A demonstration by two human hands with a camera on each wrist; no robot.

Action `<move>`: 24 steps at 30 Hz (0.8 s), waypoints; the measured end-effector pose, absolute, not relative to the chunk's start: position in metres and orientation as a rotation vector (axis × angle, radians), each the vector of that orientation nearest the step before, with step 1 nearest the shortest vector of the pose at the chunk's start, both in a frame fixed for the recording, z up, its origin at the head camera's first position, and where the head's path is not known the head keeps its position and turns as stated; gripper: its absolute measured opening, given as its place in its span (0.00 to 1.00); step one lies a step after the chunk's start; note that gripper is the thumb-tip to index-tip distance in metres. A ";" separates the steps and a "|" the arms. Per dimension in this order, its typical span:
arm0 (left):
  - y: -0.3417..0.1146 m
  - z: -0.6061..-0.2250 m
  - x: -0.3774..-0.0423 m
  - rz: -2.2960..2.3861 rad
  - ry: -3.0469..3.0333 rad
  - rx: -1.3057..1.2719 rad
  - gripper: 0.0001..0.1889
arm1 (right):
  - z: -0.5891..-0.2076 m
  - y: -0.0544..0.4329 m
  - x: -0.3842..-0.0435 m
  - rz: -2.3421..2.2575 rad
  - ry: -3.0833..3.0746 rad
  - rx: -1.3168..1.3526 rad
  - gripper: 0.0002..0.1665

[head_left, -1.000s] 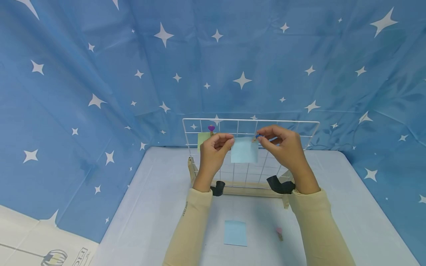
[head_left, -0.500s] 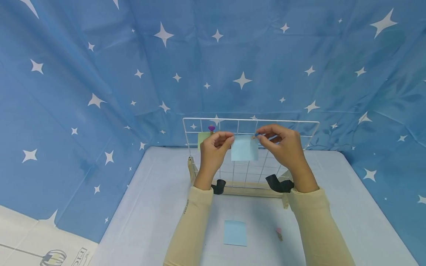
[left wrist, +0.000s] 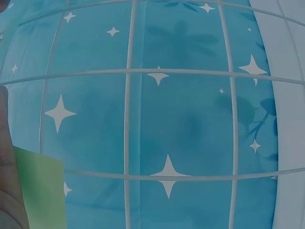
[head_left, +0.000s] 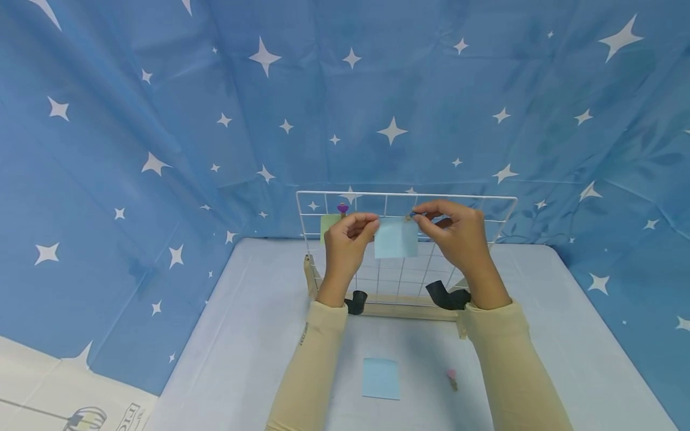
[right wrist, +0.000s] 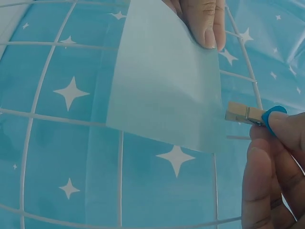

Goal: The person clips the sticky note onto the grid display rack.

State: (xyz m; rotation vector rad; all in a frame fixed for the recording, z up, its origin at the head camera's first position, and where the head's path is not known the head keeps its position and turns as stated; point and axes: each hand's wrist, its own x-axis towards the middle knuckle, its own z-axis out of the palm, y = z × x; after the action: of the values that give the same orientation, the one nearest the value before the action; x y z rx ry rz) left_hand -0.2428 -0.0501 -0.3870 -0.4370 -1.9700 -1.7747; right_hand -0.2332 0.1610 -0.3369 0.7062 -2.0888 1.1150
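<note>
My left hand point(head_left: 347, 242) pinches a light blue sticky note point(head_left: 396, 238) by its upper left corner, in front of the wire grid point(head_left: 431, 195). At the note's upper right corner, my right hand point(head_left: 458, 233) pinches a small wooden clothespin point(right wrist: 243, 112) with a blue ornament between thumb and fingers. The right wrist view puts the clothespin's tip right beside the note's edge; whether they touch, I cannot tell. Behind my left hand, a green note point(head_left: 329, 226) hangs on the grid under a clothespin with a purple heart point(head_left: 342, 208).
A wooden base point(head_left: 404, 308) carries the upright grid on the white-covered table point(head_left: 259, 335). Nearer me lie another blue note point(head_left: 381, 378) and a pink-topped clothespin point(head_left: 452, 379). A blue curtain with white stars point(head_left: 302, 90) stands behind.
The blue note has risen a little toward the grid's upper part. My right hand has shifted slightly up and left with the clothespin, while my left hand has hardly moved.
</note>
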 end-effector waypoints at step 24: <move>-0.039 -0.388 -0.243 -1.720 -1.883 -0.387 0.06 | -0.314 0.135 -0.232 0.818 -2.362 0.666 0.05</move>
State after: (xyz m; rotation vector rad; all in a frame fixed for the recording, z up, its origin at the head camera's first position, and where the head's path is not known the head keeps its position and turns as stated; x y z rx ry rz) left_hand -0.2426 -0.0395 -0.3882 -0.3874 -1.8829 -1.7200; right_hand -0.2316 0.1352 -0.3142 0.6655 -2.3619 0.8176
